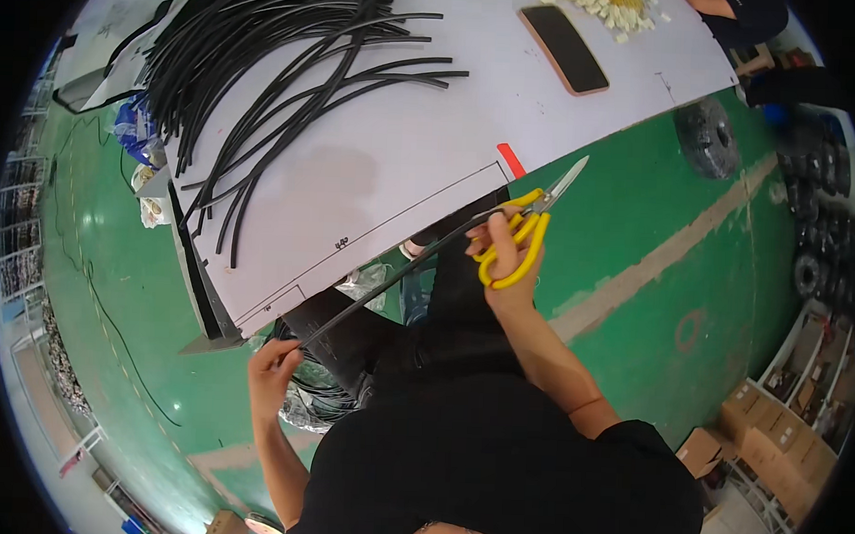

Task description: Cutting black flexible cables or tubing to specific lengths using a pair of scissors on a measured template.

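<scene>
I can see a smartphone [564,49] lying dark screen up on the white counter [422,154], near a scatter of small pale pieces [621,14]. Past the counter's edge, a plastic-wrapped black coil [707,140] sits on the green floor [635,246]; more black coils [810,274] stand farther right, near brown cardboard boxes [781,441]. Some crumpled blue plastic [131,130] shows beyond the counter's left side.

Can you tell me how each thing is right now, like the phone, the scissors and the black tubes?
Phone: lying flat, screen dark.
Scissors: in the right hand, blades together or nearly so.
Held tube: nearly straight, between both hands.
Tube pile: loose, curved, on the table.
Left hand: pinching the held tube.
</scene>
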A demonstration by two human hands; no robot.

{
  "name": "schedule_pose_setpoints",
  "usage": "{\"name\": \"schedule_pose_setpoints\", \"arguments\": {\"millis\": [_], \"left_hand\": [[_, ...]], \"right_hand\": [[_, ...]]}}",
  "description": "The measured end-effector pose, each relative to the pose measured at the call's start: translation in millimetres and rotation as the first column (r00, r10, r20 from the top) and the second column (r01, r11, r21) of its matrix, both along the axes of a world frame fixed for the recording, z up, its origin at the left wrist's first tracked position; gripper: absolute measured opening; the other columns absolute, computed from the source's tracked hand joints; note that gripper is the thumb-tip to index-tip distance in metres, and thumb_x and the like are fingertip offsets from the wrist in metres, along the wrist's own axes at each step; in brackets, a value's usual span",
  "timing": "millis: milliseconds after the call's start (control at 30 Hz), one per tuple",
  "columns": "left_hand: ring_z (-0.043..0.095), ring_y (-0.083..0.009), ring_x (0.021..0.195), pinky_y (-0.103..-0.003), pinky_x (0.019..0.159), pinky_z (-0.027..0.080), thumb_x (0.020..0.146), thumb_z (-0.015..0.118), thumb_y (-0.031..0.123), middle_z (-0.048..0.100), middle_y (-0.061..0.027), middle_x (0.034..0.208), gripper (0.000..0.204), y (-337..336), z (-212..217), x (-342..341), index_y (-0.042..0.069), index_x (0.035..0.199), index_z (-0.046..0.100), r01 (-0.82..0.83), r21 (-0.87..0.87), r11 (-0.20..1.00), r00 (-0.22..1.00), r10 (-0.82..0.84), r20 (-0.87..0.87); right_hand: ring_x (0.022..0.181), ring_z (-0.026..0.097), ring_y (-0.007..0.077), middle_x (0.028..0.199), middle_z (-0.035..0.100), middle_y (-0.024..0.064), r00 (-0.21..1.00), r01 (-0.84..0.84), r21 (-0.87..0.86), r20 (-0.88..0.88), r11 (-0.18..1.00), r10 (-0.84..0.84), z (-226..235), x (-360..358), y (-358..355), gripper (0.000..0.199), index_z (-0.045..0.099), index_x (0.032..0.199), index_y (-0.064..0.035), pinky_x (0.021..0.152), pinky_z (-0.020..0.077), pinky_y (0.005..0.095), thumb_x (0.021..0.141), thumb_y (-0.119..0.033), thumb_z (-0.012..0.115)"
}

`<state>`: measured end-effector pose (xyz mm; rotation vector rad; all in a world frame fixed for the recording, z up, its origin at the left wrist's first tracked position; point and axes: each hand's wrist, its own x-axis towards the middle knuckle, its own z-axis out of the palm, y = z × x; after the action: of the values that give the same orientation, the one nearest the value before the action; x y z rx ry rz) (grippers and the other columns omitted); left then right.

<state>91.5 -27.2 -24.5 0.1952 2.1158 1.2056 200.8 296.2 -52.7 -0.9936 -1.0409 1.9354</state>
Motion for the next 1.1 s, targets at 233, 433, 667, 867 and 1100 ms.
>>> {"name": "schedule_pose_setpoints", "arguments": {"millis": [233,433,667,867,1100], "left_hand": [[0.042,-0.0068,0.064,-0.021,0.057,0.032,0.078,0.066,0.009,0.051,0.001,0.07,0.014,-37.5,2.5,-31.8,-0.002,0.087,0.062,0.068,-0.154,0.986,0.987,-0.089,-0.133],[0.044,-0.0085,0.066,-0.022,0.058,0.034,0.078,0.065,0.01,0.051,0.0,0.07,0.015,-10.7,31.9,-30.8,-0.001,0.087,0.062,-0.01,-0.075,0.997,0.961,-0.012,-0.275],[0.048,-0.0101,0.07,-0.022,0.067,0.038,0.078,0.064,0.01,0.052,-0.0008,0.072,0.014,-32.2,12.3,-34.1,-0.001,0.088,0.062,0.068,-0.195,0.978,0.981,-0.101,-0.166],[0.048,-0.0088,0.071,-0.022,0.068,0.037,0.079,0.065,0.013,0.053,0.0009,0.072,0.017,-40.8,3.4,-35.3,-0.001,0.088,0.061,0.016,-0.222,0.975,0.993,-0.043,-0.114],[0.045,-0.0068,0.069,-0.02,0.064,0.034,0.08,0.064,0.015,0.051,0.0025,0.072,0.018,-35.6,5.9,-36.2,-0.001,0.086,0.061,0.006,-0.195,0.981,0.994,-0.027,-0.102]], "right_hand": [[0.064,0.057,0.0117,0.073,0.055,0.0053,0.993,0.113,-0.076,-0.008,0.991,-0.114,-33.2,-3.2,27.6,0.015,0.05,0.091,-0.0024,0.051,0.0502,0.0239,0.084,-0.013,0.059],[0.062,0.056,0.0118,0.072,0.054,0.0048,0.988,0.156,-0.13,0.01,0.979,-0.156,-34.8,0.3,47.2,0.014,0.05,0.09,-0.0027,0.05,0.0502,0.0248,0.083,-0.012,0.059],[0.062,0.056,0.012,0.071,0.053,0.005,0.994,0.109,-0.125,0.013,0.986,-0.108,-36.2,-4.3,40.8,0.015,0.05,0.088,-0.0021,0.05,0.0505,0.0254,0.083,-0.012,0.059],[0.062,0.056,0.012,0.072,0.052,0.0051,0.996,0.081,-0.102,0.034,0.991,-0.077,-35.8,-5.5,42.8,0.014,0.05,0.088,-0.0016,0.051,0.0509,0.0255,0.083,-0.012,0.058],[0.062,0.056,0.0124,0.072,0.053,0.0053,0.996,0.085,-0.091,0.043,0.992,-0.081,-36.9,-5.2,42.1,0.013,0.051,0.088,-0.0014,0.051,0.0512,0.0259,0.083,-0.011,0.058]]}}
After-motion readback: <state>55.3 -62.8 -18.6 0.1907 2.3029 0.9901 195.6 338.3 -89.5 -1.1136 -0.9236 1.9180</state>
